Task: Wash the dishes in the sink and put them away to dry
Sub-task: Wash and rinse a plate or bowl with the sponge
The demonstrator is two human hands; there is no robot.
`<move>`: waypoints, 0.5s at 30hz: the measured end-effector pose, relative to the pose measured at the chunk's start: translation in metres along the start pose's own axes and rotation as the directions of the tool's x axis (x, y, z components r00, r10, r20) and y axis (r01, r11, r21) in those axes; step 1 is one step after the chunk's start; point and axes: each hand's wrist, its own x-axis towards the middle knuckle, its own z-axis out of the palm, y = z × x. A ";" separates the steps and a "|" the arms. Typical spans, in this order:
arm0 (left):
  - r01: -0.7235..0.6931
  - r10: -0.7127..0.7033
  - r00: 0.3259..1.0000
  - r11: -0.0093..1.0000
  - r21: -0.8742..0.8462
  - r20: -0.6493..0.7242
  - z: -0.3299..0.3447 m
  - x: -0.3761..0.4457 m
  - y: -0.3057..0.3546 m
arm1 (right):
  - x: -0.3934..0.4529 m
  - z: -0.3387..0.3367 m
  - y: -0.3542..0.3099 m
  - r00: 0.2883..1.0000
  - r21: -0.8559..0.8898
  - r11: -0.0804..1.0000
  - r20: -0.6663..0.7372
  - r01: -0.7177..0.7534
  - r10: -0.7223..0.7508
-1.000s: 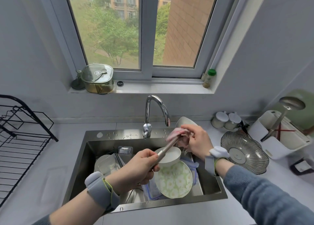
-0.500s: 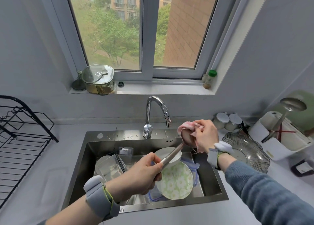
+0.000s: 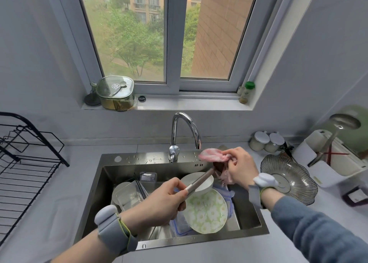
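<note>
A: What step am I on?

B: Scrubbing. My left hand (image 3: 159,203) is curled round the metal handle of a ladle (image 3: 199,182), held slanting above the sink (image 3: 251,219). My right hand (image 3: 239,168) pinches a pink cloth (image 3: 212,155) bunched over the ladle's dark bowl, just right of the faucet (image 3: 185,131). No water is running, as far as I can tell.

A: And next?

B: I judge a rinse under the faucet, then a carry across to the black drying rack (image 3: 25,169), which stands well apart on the tabletop to the left. That means freeing a hand to open the tap.

A: What is left, counted?

B: In the sink I count one white bowl (image 3: 203,184), one green flowered plate (image 3: 207,213) below it, one clear container with a blue rim (image 3: 180,226), one pair of dark chopsticks (image 3: 140,187), and pale dishes at the left whose number I cannot tell. On the tabletop to the right: one ribbed glass dish (image 3: 288,178) and two white-lidded jars (image 3: 266,142).
</note>
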 end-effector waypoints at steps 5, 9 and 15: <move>-0.028 0.027 0.999 0.999 0.022 0.017 0.005 -0.004 -0.007 | 0.017 -0.014 0.013 0.968 -0.009 0.973 -0.101 -0.231 0.229; -0.021 0.021 1.000 0.999 0.026 -0.002 0.008 -0.002 -0.005 | 0.004 -0.002 -0.008 0.984 -0.007 0.984 0.007 -0.176 0.176; 0.034 -0.033 0.998 0.999 0.018 -0.046 0.007 0.004 -0.002 | -0.036 0.017 -0.074 0.982 0.134 0.990 0.187 -0.037 0.012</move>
